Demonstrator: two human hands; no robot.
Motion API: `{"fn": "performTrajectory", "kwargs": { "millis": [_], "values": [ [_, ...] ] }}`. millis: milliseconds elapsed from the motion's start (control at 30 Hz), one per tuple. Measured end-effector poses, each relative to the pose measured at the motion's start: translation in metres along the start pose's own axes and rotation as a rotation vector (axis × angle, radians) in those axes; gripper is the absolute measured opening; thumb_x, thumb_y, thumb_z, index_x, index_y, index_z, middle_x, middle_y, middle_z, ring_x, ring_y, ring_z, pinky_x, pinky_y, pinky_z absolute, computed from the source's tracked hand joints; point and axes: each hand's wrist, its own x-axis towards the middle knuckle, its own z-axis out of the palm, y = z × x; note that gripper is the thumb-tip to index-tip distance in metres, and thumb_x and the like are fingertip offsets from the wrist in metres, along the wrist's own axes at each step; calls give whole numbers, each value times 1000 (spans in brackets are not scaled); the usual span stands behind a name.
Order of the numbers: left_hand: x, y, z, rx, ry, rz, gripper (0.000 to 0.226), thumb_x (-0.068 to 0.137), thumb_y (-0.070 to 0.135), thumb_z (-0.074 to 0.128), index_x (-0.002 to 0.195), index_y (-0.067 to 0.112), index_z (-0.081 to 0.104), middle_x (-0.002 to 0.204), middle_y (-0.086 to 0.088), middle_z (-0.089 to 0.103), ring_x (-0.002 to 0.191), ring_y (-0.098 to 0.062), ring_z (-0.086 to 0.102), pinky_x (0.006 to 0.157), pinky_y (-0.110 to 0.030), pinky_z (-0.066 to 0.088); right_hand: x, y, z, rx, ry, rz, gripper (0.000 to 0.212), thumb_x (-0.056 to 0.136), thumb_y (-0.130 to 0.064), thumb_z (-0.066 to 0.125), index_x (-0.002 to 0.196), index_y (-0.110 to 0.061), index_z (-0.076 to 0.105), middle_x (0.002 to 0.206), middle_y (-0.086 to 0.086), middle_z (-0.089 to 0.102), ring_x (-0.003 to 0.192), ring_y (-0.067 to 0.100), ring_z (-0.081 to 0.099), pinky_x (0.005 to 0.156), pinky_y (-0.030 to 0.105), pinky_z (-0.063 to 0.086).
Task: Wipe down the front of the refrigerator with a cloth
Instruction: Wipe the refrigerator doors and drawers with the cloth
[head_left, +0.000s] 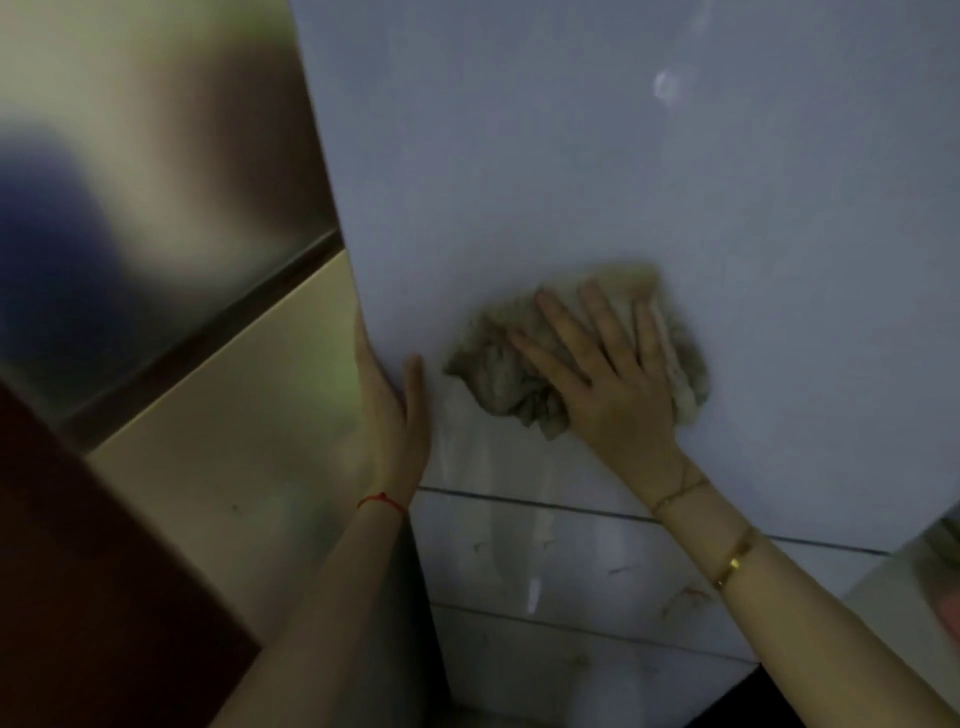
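Pressing flat on the fridge (597, 156) door, the right hand (613, 384) lies open with fingers spread over a crumpled beige cloth (498, 374), pinning it against the pale front low on the upper door, just above the seam to the next panel. The cloth bunches out to the left of the palm and shows past the fingertips at the top and right. The left hand (392, 410) is closed round the door's left edge, thumb on the front face, fingers hidden behind the edge. A red string (382, 501) circles the left wrist; a thin chain and a gold bangle (735, 558) sit on the right forearm. Below the seam the lower panels show streaks and small smudges
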Motion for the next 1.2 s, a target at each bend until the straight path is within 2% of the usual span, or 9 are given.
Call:
{"fn": "performTrajectory", "kwargs": {
  "millis": [100, 267, 333, 533, 667, 733, 867, 967, 1200],
  "values": [
    [2, -4, -2, -11, -32, 13, 64, 101, 15, 46, 154, 7, 12, 160, 4, 22, 148, -5, 23, 124, -28, 23, 10, -17, 13, 21, 74, 66, 42, 97, -22, 66, 138, -27, 57, 148, 3, 47, 139, 28, 42, 123, 49, 21],
    [-1, -8, -5, -61, -58, -5, 66, 98, 20, 48, 153, 9, 13, 158, 2, 27, 144, -1, 30, 115, -14, 29, -56, -37, 20, 116, -98, -99, 40, 99, -13, 60, 138, -21, 57, 152, 2, 46, 152, 25, 20, 126, 46, 12],
    [-3, -7, -5, -59, -62, -18, 67, 98, 22, 48, 154, 10, 13, 157, 2, 28, 143, 0, 30, 114, -12, 30, -68, -38, 18, 147, -113, -125, 42, 96, -12, 63, 137, -18, 57, 150, 3, 46, 149, 26, 26, 126, 44, 15],
    [-38, -40, -7, 7, -53, -34, 71, 97, 19, 55, 154, 7, 15, 160, -2, 26, 148, -9, 27, 124, -35, 26, -62, -42, 16, 247, -32, -22, 34, 100, -14, 58, 134, -16, 61, 146, 8, 49, 140, 29, 41, 123, 45, 22],
    [-77, -84, -7, 39, -44, -20, 71, 97, 12, 54, 154, 3, 12, 161, 1, 22, 148, -5, 24, 123, -30, 27, -75, -57, 20, 338, 30, 79, 35, 99, -7, 60, 133, -16, 61, 145, 12, 51, 137, 34, 42, 122, 50, 23],
    [-101, -117, -8, 58, -53, -21, 72, 98, 15, 53, 155, 7, 9, 162, 0, 21, 149, -10, 25, 122, -38, 30, -95, -69, 25, 359, 54, 114, 40, 97, -5, 62, 135, -17, 59, 143, 12, 46, 138, 36, 41, 122, 52, 21],
    [-154, -187, -10, 70, -47, -64, 68, 100, 24, 49, 156, 16, 12, 163, 7, 18, 148, 1, 20, 122, -21, 25, -158, -99, 42, 282, 72, 118, 37, 98, -5, 62, 133, -17, 62, 143, 13, 51, 139, 37, 40, 122, 55, 19],
    [-190, -235, -11, 35, -51, -55, 63, 101, 31, 45, 155, 25, 15, 160, 8, 27, 146, -6, 31, 119, -40, 35, -210, -124, 57, 182, 58, 90, 39, 100, -5, 56, 136, -19, 60, 146, 12, 51, 142, 36, 37, 123, 55, 16],
    [-226, -322, -7, -37, -64, 116, 54, 102, 44, 32, 152, 45, 12, 158, 19, 28, 143, -3, 36, 116, -45, 39, -302, -183, 95, 68, 40, -33, 41, 105, -14, 49, 145, -22, 49, 154, 11, 42, 146, 36, 32, 123, 58, 16]
  ]
}}
